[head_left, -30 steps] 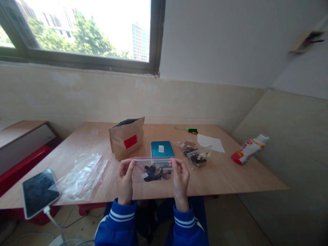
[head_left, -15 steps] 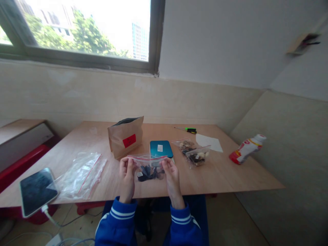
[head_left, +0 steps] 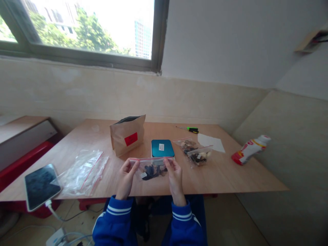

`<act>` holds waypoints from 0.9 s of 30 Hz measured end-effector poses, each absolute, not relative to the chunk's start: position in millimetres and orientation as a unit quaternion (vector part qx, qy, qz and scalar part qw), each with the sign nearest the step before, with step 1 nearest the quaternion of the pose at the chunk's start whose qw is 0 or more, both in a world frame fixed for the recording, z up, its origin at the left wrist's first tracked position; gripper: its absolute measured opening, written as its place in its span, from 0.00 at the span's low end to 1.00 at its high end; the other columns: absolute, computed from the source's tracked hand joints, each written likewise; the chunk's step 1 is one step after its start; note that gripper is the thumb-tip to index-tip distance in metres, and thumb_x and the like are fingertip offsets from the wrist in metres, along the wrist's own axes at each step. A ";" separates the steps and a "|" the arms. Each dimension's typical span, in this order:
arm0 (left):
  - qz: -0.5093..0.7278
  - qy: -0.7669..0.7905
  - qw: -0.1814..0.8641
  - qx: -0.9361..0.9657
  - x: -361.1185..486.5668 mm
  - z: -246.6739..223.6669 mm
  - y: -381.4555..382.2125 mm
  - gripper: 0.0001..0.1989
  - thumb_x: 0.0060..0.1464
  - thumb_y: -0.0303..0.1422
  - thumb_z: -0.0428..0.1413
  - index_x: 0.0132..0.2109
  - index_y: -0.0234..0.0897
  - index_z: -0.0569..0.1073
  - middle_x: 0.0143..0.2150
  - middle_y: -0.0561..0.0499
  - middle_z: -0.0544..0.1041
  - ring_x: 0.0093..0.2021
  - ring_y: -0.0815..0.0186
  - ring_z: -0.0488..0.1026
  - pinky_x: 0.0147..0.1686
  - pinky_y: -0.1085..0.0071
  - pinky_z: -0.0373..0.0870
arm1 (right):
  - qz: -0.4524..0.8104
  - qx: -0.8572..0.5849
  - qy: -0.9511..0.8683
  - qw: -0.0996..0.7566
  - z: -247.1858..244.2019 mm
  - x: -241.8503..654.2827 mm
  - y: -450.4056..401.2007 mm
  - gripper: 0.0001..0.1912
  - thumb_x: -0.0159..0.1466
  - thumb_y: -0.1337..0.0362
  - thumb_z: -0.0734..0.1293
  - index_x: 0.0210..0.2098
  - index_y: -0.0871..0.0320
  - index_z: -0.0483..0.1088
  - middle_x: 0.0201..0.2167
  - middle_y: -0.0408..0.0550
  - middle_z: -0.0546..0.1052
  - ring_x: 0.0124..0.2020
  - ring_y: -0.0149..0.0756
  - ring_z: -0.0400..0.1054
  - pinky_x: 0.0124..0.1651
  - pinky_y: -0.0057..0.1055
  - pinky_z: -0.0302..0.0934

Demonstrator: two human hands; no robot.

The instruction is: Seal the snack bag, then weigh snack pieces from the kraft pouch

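A clear zip bag with a red seal strip hangs between my hands over the front of the table, dark dried pieces and a small white packet inside it. My left hand pinches the strip near its left end. At the other end, my right hand grips the strip between thumb and fingers. Just behind the bag lies a blue-green digital scale or flat box with a white label. An open brown paper pouch bearing a red label stands behind my left hand.
Filled zip bags lie to the right, near white paper and screwdrivers. A bottle stands at the far right. Flat clear bags and a cabled tablet lie left.
My left hand has slid a little inward along the seal strip, its thumb now pressing further from the bag's end. Both hands still hold the bag, and the view has shifted slightly.
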State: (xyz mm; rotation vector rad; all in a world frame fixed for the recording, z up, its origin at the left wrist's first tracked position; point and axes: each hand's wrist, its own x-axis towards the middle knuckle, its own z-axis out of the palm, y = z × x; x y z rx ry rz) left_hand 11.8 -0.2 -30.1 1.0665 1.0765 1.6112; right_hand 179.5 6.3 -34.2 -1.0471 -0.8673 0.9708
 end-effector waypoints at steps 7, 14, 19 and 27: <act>0.641 0.514 0.328 0.466 7.7 -23.7 0.1 0.12 0.49 0.42 0.60 0.32 0.37 0.75 0.27 0.52 0.75 0.31 0.64 0.71 0.34 0.71 0.66 | 0.380 -0.507 -0.405 0.659 -44.6 180.6 7.9 0.17 0.55 0.52 0.70 0.34 0.60 0.73 0.30 0.47 0.77 0.32 0.36 0.70 0.39 0.32 0.64; 0.675 0.484 0.364 0.421 21.7 -18.2 -5.8 0.13 0.51 0.43 0.59 0.30 0.37 0.71 0.26 0.54 0.72 0.30 0.67 0.70 0.34 0.72 0.66 | 0.442 -0.438 -0.407 0.668 -38.3 176.3 5.4 0.13 0.57 0.54 0.70 0.32 0.58 0.72 0.29 0.43 0.76 0.33 0.33 0.70 0.41 0.30 0.63; 0.685 0.432 0.422 0.407 24.3 -17.7 -6.6 0.14 0.51 0.43 0.59 0.30 0.37 0.70 0.27 0.55 0.71 0.29 0.69 0.68 0.33 0.74 0.67 | 0.489 -0.417 -0.416 0.643 -33.5 176.3 3.6 0.17 0.54 0.54 0.72 0.39 0.57 0.74 0.36 0.46 0.78 0.36 0.35 0.72 0.42 0.31 0.66; 0.676 0.376 0.490 0.402 17.9 -23.7 -6.9 0.10 0.50 0.39 0.60 0.33 0.37 0.73 0.29 0.54 0.70 0.29 0.70 0.67 0.31 0.76 0.65 | 0.498 -0.450 -0.393 0.628 -36.7 171.2 5.7 0.16 0.52 0.53 0.73 0.31 0.59 0.76 0.29 0.47 0.80 0.31 0.36 0.73 0.39 0.34 0.67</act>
